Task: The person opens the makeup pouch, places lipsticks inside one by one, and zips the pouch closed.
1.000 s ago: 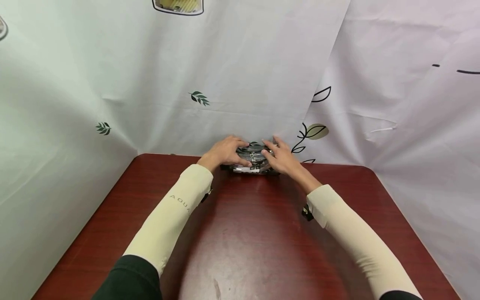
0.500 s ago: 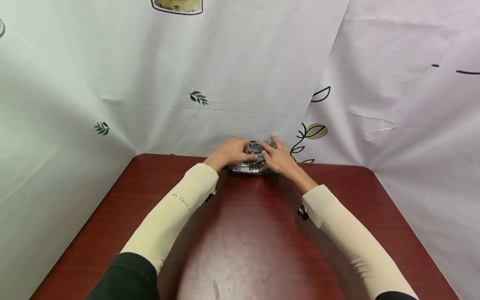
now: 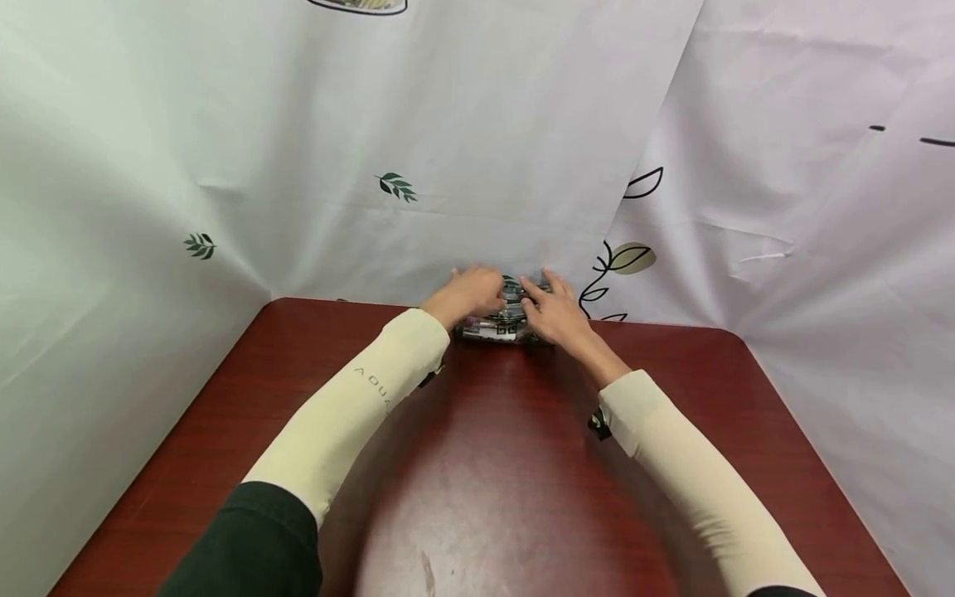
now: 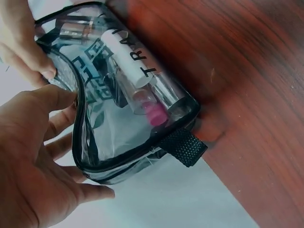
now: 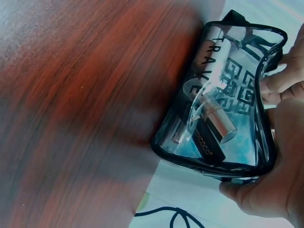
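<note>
A clear cosmetic pouch (image 3: 488,332) with black piping and dark print stands at the table's far edge. Tubes and small cosmetics show through its wall, among them a white tube (image 4: 126,58), a pink cap (image 4: 155,114) and a black stick (image 5: 207,139). My left hand (image 3: 472,292) is bent over the pouch's top, left of the middle; its thumb and forefinger pinch at the zipper edge (image 4: 81,107). Whether they hold the zipper pull is hidden. My right hand (image 3: 558,315) holds the pouch's right end, fingers spread along the top edge.
Below the pouch stretches a dark red wooden table (image 3: 492,431). White cloth (image 3: 485,124) with leaf prints hangs close behind it and along both sides. A black fabric tab (image 4: 184,147) sticks out from one end of the pouch.
My left hand has slid to the right along the pouch's top, its fingers now more bent. The right hand has stayed nearly in place on the right end.
</note>
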